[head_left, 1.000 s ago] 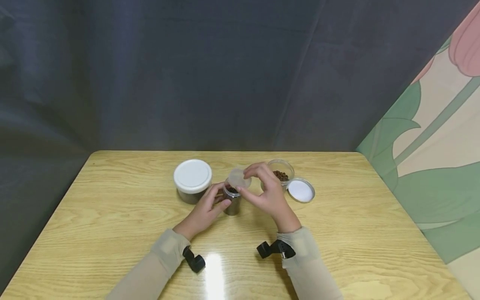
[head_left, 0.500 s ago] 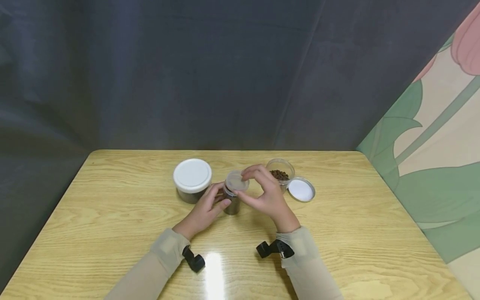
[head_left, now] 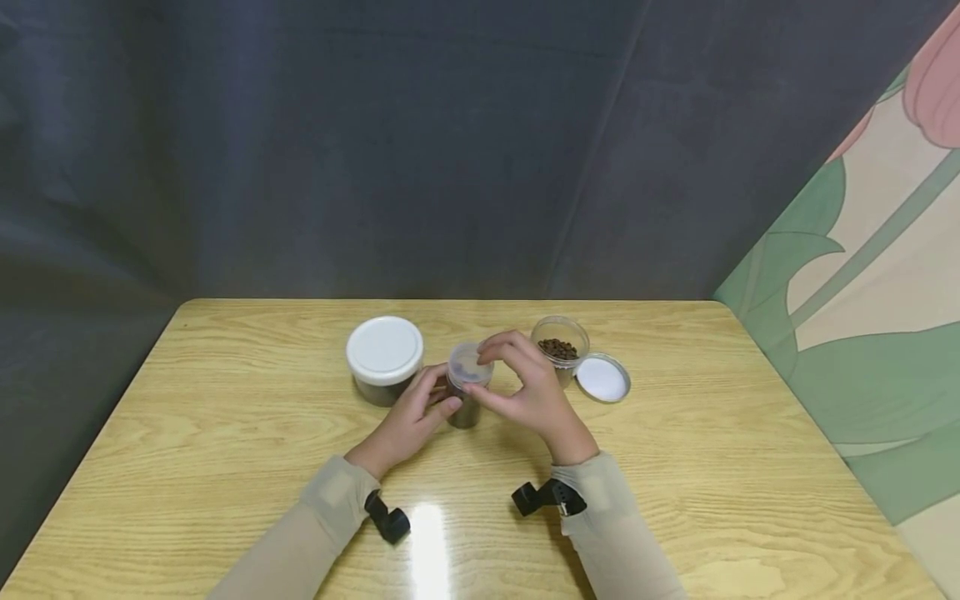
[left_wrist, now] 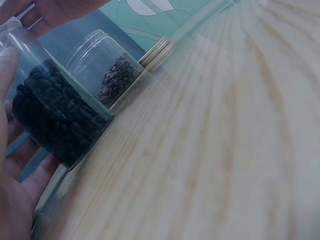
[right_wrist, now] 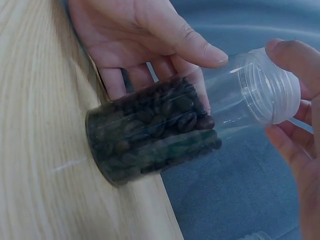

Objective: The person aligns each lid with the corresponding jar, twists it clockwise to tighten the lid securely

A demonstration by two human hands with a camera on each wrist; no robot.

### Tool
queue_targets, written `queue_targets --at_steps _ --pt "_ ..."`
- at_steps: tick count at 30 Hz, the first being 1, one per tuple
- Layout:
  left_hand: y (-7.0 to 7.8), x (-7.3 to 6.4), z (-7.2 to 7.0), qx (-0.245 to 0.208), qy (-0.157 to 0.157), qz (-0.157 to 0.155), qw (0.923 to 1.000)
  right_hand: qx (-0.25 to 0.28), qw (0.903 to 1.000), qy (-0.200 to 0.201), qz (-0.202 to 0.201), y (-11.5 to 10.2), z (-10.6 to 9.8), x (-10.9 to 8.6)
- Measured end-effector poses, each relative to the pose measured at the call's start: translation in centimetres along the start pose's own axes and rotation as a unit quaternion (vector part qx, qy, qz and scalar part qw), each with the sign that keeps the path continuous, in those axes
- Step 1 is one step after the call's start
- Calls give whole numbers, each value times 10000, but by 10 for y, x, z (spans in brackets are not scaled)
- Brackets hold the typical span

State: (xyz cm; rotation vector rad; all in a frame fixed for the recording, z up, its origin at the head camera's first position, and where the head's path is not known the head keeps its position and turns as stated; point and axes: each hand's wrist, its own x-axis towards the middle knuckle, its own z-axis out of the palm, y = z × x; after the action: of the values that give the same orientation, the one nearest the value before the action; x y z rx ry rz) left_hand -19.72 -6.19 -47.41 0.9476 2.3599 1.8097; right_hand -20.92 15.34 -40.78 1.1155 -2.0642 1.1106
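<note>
A clear jar point(right_wrist: 150, 135) partly filled with dark coffee beans stands upright on the table. My left hand point(head_left: 407, 427) grips its side, fingers behind and thumb in front. Over the jar's threaded mouth sits a translucent lid point(right_wrist: 289, 97). My right hand point(head_left: 534, 398) pinches this lid by its rim, thumb on the near side and fingers on the far side. In the left wrist view the beans point(left_wrist: 55, 110) reach partway up the jar, and the lid is mostly cut off at the frame's edge.
Left of the jar stands a wide tub with a white lid point(head_left: 385, 344). An uncovered clear jar point(head_left: 562, 331) with brown beans is behind my right hand. Beside it lies a round lid point(head_left: 603, 379), white inside. A dark curtain point(head_left: 450, 150) hangs behind the wooden table point(head_left: 247, 392).
My right hand has brought the translucent lid left and down from a tilt above the jar onto its mouth. The left hand keeps its hold on the jar.
</note>
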Motion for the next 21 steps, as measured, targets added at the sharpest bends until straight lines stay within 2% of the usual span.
queue_targets --at_steps 9,14,21 --pt "-2 0 0 26 -36 1 10000 13 9996 -243 158 -1 -1 -1" --pt "-1 0 -1 27 -56 -35 10000 64 9995 -229 202 0 -1 -2" --pt "0 0 -1 39 -18 -84 10000 401 9980 -210 440 3 0 -3"
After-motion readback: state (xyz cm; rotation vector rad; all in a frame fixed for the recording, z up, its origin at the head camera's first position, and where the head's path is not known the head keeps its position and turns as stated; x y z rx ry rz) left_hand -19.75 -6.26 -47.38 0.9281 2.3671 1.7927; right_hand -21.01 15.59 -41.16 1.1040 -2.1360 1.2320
